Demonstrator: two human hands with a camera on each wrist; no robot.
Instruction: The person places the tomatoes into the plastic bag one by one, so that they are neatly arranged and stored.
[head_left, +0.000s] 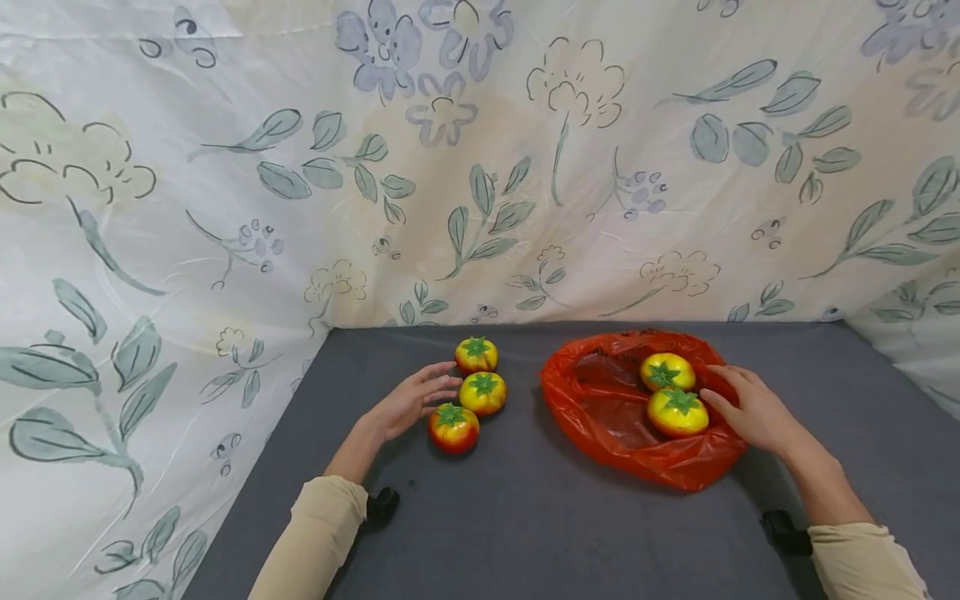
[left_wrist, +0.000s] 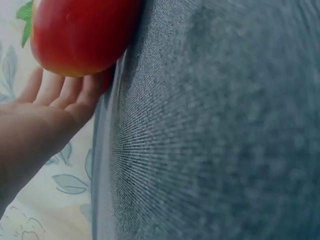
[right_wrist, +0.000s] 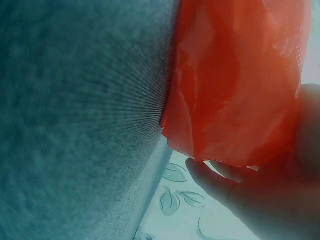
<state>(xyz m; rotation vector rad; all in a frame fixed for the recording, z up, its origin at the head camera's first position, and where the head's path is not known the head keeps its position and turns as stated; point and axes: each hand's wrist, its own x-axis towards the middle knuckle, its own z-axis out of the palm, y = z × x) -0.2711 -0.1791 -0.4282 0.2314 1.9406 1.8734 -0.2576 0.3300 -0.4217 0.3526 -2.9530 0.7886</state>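
Observation:
Three red-and-yellow, tomato-like fruits with green star-shaped tops stand in a row on the dark table: a rear fruit, a middle fruit and a front fruit. Just left of them is my left hand, fingers spread and fairly straight, the fingertips right beside the fruits. In the left wrist view, a fruit hides the ends of those fingers. My right hand holds the right rim of an open red plastic bag, the thumb over its edge. Two similar fruits lie inside the bag.
A dark grey cloth covers the table. Behind it and along both sides hangs a pale curtain printed with flowers and leaves. A black strap sits on the left wrist and another on the right.

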